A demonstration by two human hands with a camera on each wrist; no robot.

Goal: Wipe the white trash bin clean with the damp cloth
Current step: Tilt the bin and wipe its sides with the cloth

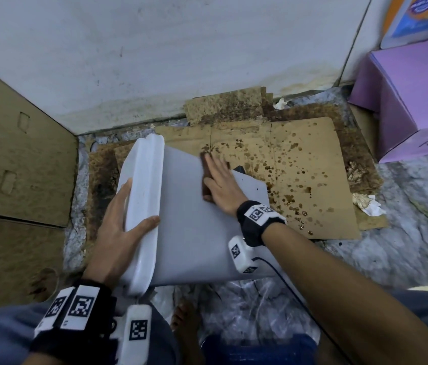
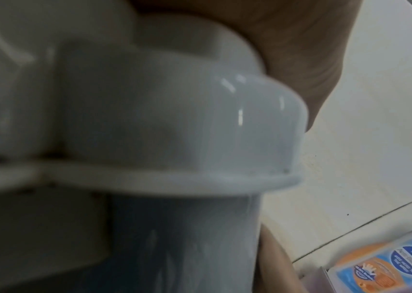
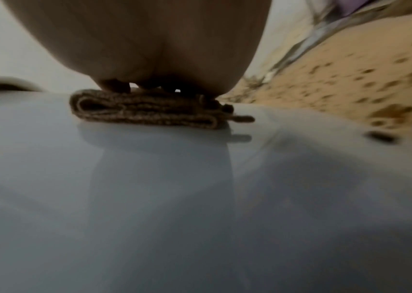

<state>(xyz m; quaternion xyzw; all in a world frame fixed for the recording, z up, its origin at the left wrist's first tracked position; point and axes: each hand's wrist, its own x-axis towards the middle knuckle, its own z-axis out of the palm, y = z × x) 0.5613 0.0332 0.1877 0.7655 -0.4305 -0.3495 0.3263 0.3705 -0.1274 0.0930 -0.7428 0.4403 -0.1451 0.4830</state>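
The white trash bin (image 1: pixel 194 227) lies on its side on the floor, its lid (image 1: pixel 144 185) turned to the left. My left hand (image 1: pixel 118 222) grips the lid, fingers over its outer face and thumb on its rim; the left wrist view shows the palm (image 2: pixel 287 49) wrapped over the lid (image 2: pixel 174 119). My right hand (image 1: pixel 219 180) lies flat on the bin's upturned side, straight fingers pressing a folded brown cloth (image 1: pixel 205 177). In the right wrist view the cloth (image 3: pixel 150 109) sits under the fingers (image 3: pixel 114 85) on the glossy bin wall (image 3: pixel 174 198).
Stained, spotted cardboard (image 1: pixel 299 167) covers the floor beyond the bin. A purple box (image 1: pixel 405 96) and a detergent bottle (image 1: pixel 413 17) stand at the right, a brown carton (image 1: pixel 10 154) at the left, a wall (image 1: pixel 155 48) behind. Crumpled tissue (image 1: pixel 365 204) lies nearby.
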